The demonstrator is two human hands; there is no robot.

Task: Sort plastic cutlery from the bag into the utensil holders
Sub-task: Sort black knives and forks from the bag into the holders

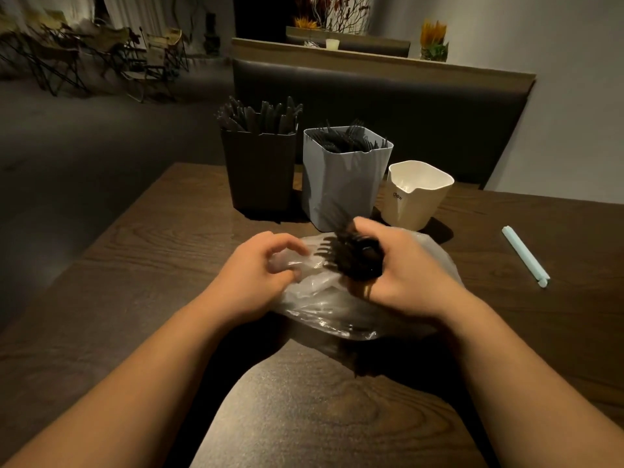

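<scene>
Black plastic forks, bundled in right hand's grip above clear bag; bag pinched by left hand on counter.

Clear plastic bag, crumpled, lying on the dark wooden table, its left edge pinched by the left hand. Over it, a bundle of black plastic forks, tines fanned leftward, gripped in the right hand. Three square utensil holders stand upright in a row just behind the bag: black holder, left, packed with black knives; grey holder, middle, holding stored forks; cream holder, right, shorter.
</scene>
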